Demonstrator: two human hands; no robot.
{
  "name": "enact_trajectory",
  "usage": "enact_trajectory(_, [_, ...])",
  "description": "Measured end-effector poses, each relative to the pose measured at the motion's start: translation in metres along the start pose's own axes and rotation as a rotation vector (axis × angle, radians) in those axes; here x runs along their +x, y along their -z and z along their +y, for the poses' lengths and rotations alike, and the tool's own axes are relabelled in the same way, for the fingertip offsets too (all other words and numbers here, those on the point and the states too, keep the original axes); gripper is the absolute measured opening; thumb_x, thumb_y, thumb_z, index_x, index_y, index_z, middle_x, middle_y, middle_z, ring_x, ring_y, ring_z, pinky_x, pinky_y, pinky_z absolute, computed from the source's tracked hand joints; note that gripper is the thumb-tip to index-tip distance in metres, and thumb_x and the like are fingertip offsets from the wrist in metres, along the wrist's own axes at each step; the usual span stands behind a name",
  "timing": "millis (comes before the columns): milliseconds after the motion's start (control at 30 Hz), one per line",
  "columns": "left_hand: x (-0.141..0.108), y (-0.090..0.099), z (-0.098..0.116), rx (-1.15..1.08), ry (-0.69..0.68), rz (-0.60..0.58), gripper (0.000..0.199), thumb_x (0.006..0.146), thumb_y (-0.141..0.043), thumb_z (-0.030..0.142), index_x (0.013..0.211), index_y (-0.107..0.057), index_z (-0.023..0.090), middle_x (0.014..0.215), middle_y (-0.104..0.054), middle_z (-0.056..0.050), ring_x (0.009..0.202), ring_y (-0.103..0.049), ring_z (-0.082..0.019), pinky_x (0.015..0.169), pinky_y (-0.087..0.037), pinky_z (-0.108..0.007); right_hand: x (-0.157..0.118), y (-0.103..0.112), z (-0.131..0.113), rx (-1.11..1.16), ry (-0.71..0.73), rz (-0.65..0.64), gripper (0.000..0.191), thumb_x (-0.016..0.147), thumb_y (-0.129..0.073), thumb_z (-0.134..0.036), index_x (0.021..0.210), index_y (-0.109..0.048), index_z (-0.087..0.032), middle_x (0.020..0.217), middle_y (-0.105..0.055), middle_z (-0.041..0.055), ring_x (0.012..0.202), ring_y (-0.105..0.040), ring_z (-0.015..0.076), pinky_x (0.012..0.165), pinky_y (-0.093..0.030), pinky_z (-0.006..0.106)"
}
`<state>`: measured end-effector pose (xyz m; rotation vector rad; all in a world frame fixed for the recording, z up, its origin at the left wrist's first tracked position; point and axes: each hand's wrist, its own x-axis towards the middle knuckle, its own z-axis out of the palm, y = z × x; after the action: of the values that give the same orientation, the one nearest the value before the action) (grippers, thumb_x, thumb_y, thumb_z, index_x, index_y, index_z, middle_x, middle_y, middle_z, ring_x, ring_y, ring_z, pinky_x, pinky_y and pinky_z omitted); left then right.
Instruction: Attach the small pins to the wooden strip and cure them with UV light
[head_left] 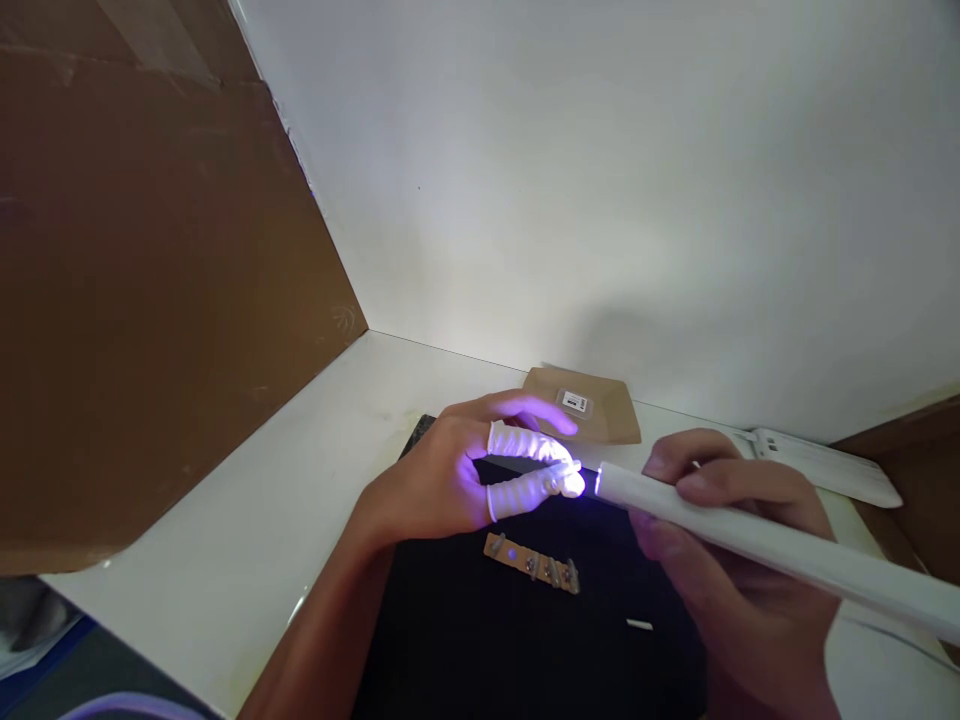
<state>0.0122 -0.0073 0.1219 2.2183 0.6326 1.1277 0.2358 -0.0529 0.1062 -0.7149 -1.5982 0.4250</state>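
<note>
My left hand (450,470) wears white finger cots on the thumb and one finger, whose tips pinch together over a small bright piece. Glare hides what that piece is. Wrapped around a white pen-shaped lamp (720,520) is my right hand (742,560). The lamp's tip throws violet light onto the pinched fingertips, a short gap away from them. Below my left hand, an orange-brown strip (520,556) with several small metallic pieces on it rests on a black mat (465,640). Right of the strip lies a short white stick (639,624).
A brown paper packet (619,410) with a small labelled clear case (575,402) on it lies by the white back wall (600,180). A cardboard panel (165,300) stands at left. At right is a flat white device (825,465) on the white table (255,480).
</note>
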Motion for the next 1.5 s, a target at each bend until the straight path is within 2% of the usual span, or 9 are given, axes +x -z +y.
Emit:
enact_trajectory(133, [0.001,0.004,-0.001,-0.083,-0.006,-0.063,0.012,0.091,-0.078,0.017,0.100,-0.082,0.025,0.113,-0.078,-0.006,0.101,-0.076,-0.018,0.087,-0.068,-0.032,0.002,0.007,0.005,0.155,-0.061,-0.098,0.022,0.085,-0.070,-0.008,0.097,-0.061,-0.025,0.088,-0.064,0.0020,0.078,-0.068,0.0172,0.051,-0.056,0.026])
enact_trajectory(267, [0.001,0.006,-0.002,-0.100,0.003,-0.132,0.012,0.090,-0.079,0.017,0.100,-0.081,0.023,0.114,-0.078,-0.007,0.103,-0.076,-0.018,0.088,-0.066,-0.031,0.003,0.011,0.006,0.211,-0.104,-0.133,0.013,0.092,-0.071,-0.021,0.095,-0.060,-0.025,0.086,-0.061,0.0015,0.072,-0.066,0.0166,0.052,-0.057,0.028])
enact_trajectory(567, [-0.003,0.009,0.005,-0.136,-0.034,-0.109,0.013,0.087,-0.078,0.011,0.094,-0.079,0.022,0.113,-0.078,-0.005,0.098,-0.076,-0.017,0.084,-0.066,-0.030,0.007,0.012,0.005,0.228,-0.068,-0.207,0.012,0.094,-0.066,-0.018,0.097,-0.058,-0.025,0.088,-0.059,0.0013,0.067,-0.061,0.0139,0.050,-0.054,0.025])
enact_trajectory(867, [-0.001,0.009,0.007,-0.110,-0.037,-0.090,0.009,0.091,-0.077,0.016,0.091,-0.081,0.024,0.111,-0.079,-0.004,0.095,-0.075,-0.015,0.085,-0.065,-0.030,0.002,0.013,0.006,0.307,-0.146,-0.171,0.013,0.091,-0.072,-0.021,0.097,-0.061,-0.026,0.088,-0.060,0.0009,0.064,-0.058,0.0122,0.047,-0.051,0.024])
enact_trajectory(967, [-0.003,0.007,0.004,-0.060,-0.026,-0.096,0.005,0.092,-0.078,0.021,0.096,-0.081,0.022,0.114,-0.078,-0.006,0.102,-0.075,-0.017,0.088,-0.065,-0.030,-0.002,0.011,0.001,0.302,-0.184,-0.126,0.017,0.088,-0.073,-0.018,0.098,-0.062,-0.025,0.090,-0.061,0.0021,0.074,-0.061,0.0142,0.048,-0.049,0.023])
enact_trajectory(1067, [-0.005,0.003,0.000,0.085,-0.080,-0.023,0.010,0.093,-0.077,0.020,0.103,-0.080,0.019,0.117,-0.077,-0.008,0.108,-0.074,-0.018,0.092,-0.065,-0.033,-0.003,0.010,-0.005,0.195,-0.131,-0.123,0.028,0.082,-0.072,-0.005,0.100,-0.063,-0.025,0.092,-0.062,0.0028,0.085,-0.062,0.0158,0.053,-0.052,0.022])
enact_trajectory(1167, [-0.005,-0.003,-0.004,0.217,-0.137,0.082,0.012,0.092,-0.077,0.018,0.104,-0.078,0.019,0.118,-0.077,-0.008,0.107,-0.074,-0.018,0.092,-0.065,-0.033,-0.002,0.007,-0.010,0.082,-0.037,-0.116,0.034,0.078,-0.070,0.001,0.101,-0.063,-0.023,0.093,-0.063,0.0018,0.086,-0.061,0.0151,0.059,-0.056,0.024])
enact_trajectory(1333, [-0.001,-0.008,-0.007,0.333,-0.190,0.227,0.008,0.093,-0.076,0.017,0.101,-0.075,0.019,0.114,-0.077,-0.007,0.098,-0.074,-0.015,0.086,-0.064,-0.030,-0.003,-0.004,-0.016,-0.111,0.088,-0.015,0.036,0.075,-0.074,0.001,0.102,-0.063,-0.021,0.096,-0.065,0.0007,0.090,-0.064,0.0130,0.068,-0.058,0.024])
enact_trajectory(1500, [0.001,-0.009,-0.008,0.479,-0.175,0.307,0.008,0.093,-0.077,0.020,0.102,-0.076,0.020,0.113,-0.078,-0.005,0.095,-0.074,-0.013,0.081,-0.062,-0.028,-0.009,-0.023,-0.018,-0.311,0.180,0.077,0.031,0.076,-0.077,-0.001,0.097,-0.063,-0.019,0.103,-0.066,0.0010,0.086,-0.065,0.0088,0.063,-0.056,0.020])
